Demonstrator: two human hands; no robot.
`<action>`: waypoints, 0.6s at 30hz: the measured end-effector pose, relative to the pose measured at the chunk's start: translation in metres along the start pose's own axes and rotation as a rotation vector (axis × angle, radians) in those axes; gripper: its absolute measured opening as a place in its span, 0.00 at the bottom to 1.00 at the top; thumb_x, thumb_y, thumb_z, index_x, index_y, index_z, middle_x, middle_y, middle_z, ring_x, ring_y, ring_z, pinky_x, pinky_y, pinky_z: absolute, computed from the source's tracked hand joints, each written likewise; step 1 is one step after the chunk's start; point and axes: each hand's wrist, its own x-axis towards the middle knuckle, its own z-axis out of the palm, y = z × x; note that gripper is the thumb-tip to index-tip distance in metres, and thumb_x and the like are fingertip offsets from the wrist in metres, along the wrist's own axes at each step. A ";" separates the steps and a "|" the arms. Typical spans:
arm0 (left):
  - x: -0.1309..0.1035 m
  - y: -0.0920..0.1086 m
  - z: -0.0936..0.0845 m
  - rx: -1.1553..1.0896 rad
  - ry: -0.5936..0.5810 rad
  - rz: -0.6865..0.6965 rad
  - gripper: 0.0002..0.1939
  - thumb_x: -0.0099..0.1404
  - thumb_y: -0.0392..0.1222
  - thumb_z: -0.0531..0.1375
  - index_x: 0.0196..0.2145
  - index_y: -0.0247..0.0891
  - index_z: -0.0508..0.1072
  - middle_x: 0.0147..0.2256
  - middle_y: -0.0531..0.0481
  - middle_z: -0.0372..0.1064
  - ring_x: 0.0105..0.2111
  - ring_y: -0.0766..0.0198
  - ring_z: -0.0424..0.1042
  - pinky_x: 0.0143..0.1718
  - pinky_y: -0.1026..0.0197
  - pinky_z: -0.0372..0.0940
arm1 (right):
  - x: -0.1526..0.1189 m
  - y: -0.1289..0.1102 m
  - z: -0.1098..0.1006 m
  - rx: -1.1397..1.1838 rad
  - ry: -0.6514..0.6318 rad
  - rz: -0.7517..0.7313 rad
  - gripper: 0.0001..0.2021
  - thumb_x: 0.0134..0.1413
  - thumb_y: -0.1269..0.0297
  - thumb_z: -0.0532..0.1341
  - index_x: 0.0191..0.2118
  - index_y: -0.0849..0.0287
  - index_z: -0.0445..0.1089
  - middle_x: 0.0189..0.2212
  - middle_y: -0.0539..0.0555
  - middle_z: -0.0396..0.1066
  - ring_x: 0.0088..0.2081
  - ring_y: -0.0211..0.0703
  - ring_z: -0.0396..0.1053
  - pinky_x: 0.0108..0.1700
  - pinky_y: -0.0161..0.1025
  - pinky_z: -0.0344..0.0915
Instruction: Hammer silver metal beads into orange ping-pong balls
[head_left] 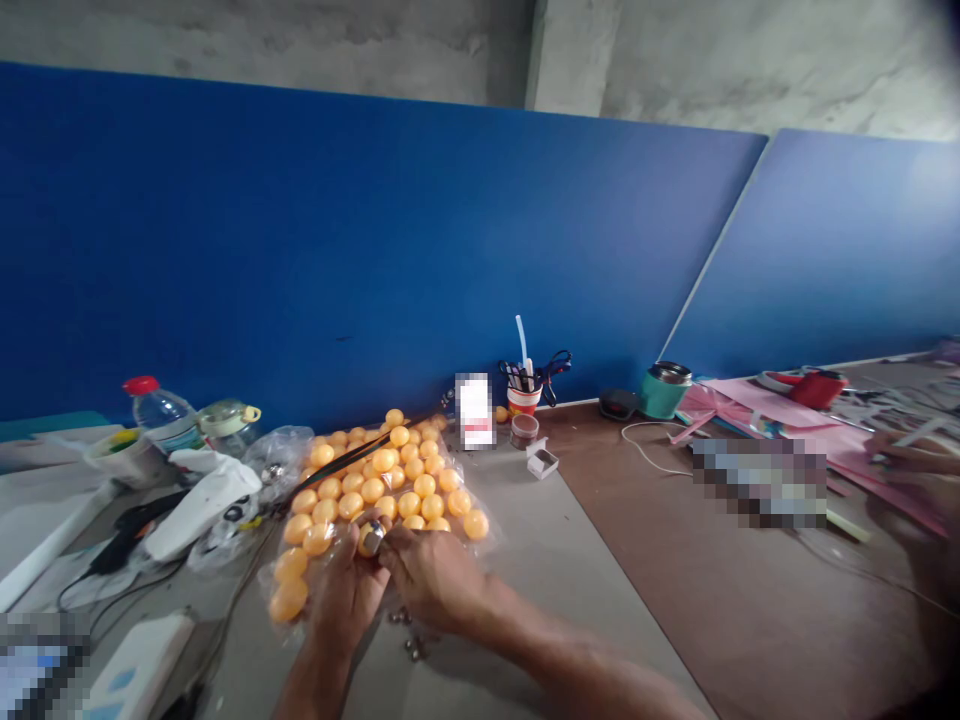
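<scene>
My left hand (351, 585) is closed around an orange ball (366, 543), low in the middle of the view. My right hand (442, 580) meets it from the right, its fingers pinched against a small silvery piece at the ball's side; my fingers hide most of that piece. Behind and left of both hands, several orange balls (350, 506) lie packed in clear plastic. Small shiny metal pieces (413, 649) rest on the grey table just below my right hand.
A small open box (541, 459), a round tub (524, 431) and a cup of pens (523, 400) stand behind, to the right. On the left are a white heat-gun-like tool (202, 505), cables and a bottle (161, 415). At far right, another person's hand (911, 455) is over pink sheets.
</scene>
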 end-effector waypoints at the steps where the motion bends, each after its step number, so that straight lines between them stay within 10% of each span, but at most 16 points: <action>1: -0.001 0.000 0.000 -0.002 0.002 0.007 0.09 0.62 0.38 0.63 0.41 0.38 0.77 0.34 0.46 0.78 0.33 0.59 0.77 0.33 0.61 0.73 | 0.000 0.000 0.000 0.004 0.009 0.008 0.17 0.69 0.63 0.47 0.48 0.59 0.72 0.43 0.59 0.77 0.35 0.45 0.76 0.31 0.36 0.66; 18: -0.006 0.002 0.004 0.113 0.058 0.082 0.17 0.44 0.32 0.73 0.33 0.36 0.74 0.30 0.53 0.77 0.29 0.66 0.76 0.30 0.68 0.70 | -0.002 0.000 -0.003 0.120 0.063 0.022 0.15 0.68 0.63 0.48 0.51 0.59 0.68 0.43 0.58 0.77 0.38 0.45 0.76 0.36 0.35 0.66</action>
